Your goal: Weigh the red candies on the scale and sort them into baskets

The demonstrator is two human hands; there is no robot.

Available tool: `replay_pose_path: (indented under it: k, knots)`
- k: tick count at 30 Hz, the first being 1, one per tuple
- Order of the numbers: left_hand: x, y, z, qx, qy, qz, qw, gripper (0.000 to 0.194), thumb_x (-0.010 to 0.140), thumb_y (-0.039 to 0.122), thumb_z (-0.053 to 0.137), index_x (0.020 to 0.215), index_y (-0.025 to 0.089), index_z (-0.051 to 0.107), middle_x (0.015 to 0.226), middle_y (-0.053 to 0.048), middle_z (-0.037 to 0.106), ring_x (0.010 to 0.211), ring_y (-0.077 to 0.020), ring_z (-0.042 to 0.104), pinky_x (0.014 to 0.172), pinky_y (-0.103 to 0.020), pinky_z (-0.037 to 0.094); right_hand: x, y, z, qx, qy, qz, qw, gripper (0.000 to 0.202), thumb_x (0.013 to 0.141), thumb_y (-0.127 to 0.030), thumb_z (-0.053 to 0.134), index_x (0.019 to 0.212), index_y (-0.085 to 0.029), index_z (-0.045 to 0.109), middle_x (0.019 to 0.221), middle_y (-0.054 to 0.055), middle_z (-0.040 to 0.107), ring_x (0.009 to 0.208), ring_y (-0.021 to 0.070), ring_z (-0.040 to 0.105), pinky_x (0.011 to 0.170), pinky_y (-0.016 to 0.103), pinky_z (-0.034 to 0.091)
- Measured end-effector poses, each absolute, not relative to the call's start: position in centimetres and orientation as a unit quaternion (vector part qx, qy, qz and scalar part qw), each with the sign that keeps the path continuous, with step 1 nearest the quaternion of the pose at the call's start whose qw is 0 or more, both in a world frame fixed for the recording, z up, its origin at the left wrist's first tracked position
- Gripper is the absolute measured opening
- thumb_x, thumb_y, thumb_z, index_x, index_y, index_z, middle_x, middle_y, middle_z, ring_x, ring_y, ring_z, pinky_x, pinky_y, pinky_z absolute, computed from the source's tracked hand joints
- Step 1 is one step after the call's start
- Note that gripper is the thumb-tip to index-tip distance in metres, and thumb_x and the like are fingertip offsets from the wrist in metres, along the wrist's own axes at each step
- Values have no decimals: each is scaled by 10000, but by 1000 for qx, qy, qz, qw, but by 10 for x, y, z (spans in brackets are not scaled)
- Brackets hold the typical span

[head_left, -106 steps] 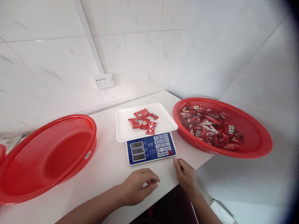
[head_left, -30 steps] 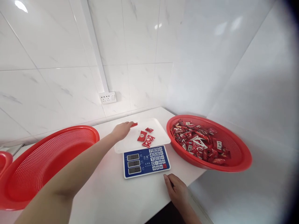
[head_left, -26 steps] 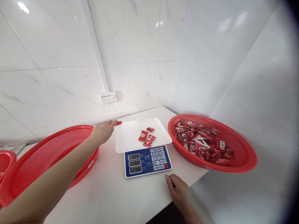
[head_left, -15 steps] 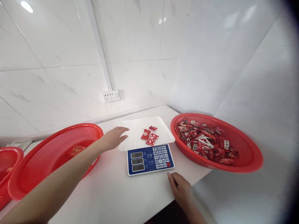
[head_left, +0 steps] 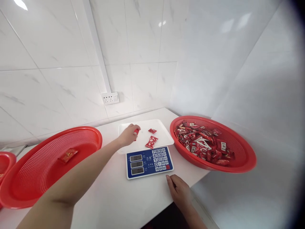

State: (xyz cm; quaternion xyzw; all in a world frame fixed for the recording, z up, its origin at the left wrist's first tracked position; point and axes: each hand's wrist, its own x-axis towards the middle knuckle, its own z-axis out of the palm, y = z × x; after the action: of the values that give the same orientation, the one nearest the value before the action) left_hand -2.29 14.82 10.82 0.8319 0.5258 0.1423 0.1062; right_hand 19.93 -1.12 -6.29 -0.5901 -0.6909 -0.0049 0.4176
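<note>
Over the left part of the white scale tray, my left hand has its fingers closed on a red packet. Two more packets lie on the tray: a small red one and a white-spotted red one. The scale's blue panel, with displays and keys, is at the tray's near side. My right hand is curled at the table's front edge, near the panel's lower right corner; whether anything is inside its fingers is hidden.
A red basket holding many red packets stands at the right. At the left, another red basket holds an orange-red packet. Part of a third basket shows at the far left. A socket is on the tiled wall.
My left hand has moved right over the tray and closed on the red packet that lay there. The view has shifted slightly; my right hand keeps its curled shape.
</note>
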Motion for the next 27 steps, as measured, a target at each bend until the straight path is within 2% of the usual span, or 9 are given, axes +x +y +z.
replay_pose_path:
  k: [2, 6, 9, 10, 12, 15, 17, 22, 27]
  knots:
    - [-55, 137, 124, 817, 552, 134, 96, 388, 759, 92, 361, 1097, 238, 483, 1074, -38, 520, 790, -139, 603, 641, -230, 496, 200, -11, -63, -585, -691, -2, 424, 400, 910, -344, 359, 550, -198, 454, 505, -11, 502, 480, 105, 482, 501, 219, 323]
    - [-125, 114, 147, 783, 615, 69, 62, 337, 736, 147, 390, 1023, 225, 548, 970, -53, 572, 720, -205, 609, 612, -321, 483, 201, -11, -64, -577, -697, 7, 426, 386, 910, -333, 366, 557, -201, 450, 507, -10, 500, 479, 110, 480, 507, 227, 330]
    - [-147, 105, 148, 766, 640, 31, 41, 269, 737, 216, 444, 962, 196, 591, 995, -103, 597, 892, -310, 579, 698, -423, 470, 201, -11, -64, -576, -699, 2, 423, 395, 912, -336, 361, 548, -205, 444, 505, -8, 496, 483, 112, 474, 503, 229, 330]
    - [-143, 104, 146, 769, 638, 31, 36, 267, 757, 255, 448, 973, 190, 589, 1050, -115, 589, 977, -328, 544, 753, -449, 455, 201, -11, -63, -577, -700, -1, 421, 399, 912, -340, 359, 546, -205, 443, 504, -8, 495, 481, 111, 472, 499, 228, 327]
    - [-121, 103, 138, 787, 614, 44, 34, 315, 820, 349, 406, 1044, 192, 561, 1162, -109, 551, 1088, -307, 482, 858, -450, 417, 200, -11, -63, -579, -699, -6, 418, 403, 912, -346, 356, 545, -204, 443, 500, -9, 492, 477, 110, 469, 493, 228, 322]
    - [-61, 108, 123, 836, 541, 69, 57, 406, 875, 459, 322, 1151, 218, 498, 1204, -61, 542, 1111, -221, 479, 911, -351, 406, 199, -11, -62, -587, -696, -4, 414, 403, 911, -348, 357, 545, -203, 442, 496, -11, 488, 470, 109, 468, 493, 228, 321]
    - [-17, 113, 111, 864, 493, 79, 68, 419, 875, 483, 331, 1165, 225, 489, 1184, -52, 555, 1103, -207, 486, 905, -318, 409, 199, -11, -62, -592, -692, 0, 414, 403, 911, -351, 356, 547, -201, 441, 498, -12, 491, 469, 108, 473, 497, 226, 325]
    - [47, 128, 90, 890, 441, 88, 77, 318, 836, 368, 472, 1078, 174, 542, 1086, -101, 573, 987, -244, 556, 819, -330, 448, 197, -11, -62, -602, -689, -7, 404, 408, 914, -361, 348, 552, -198, 446, 502, -11, 503, 475, 106, 487, 492, 219, 325]
    - [21, 133, 103, 880, 459, 97, 75, 253, 772, 206, 511, 1020, 197, 563, 1031, -66, 577, 889, -196, 594, 776, -275, 462, 198, -11, -62, -596, -694, -13, 404, 395, 913, -332, 357, 554, -198, 451, 510, -10, 512, 483, 102, 487, 495, 215, 326]
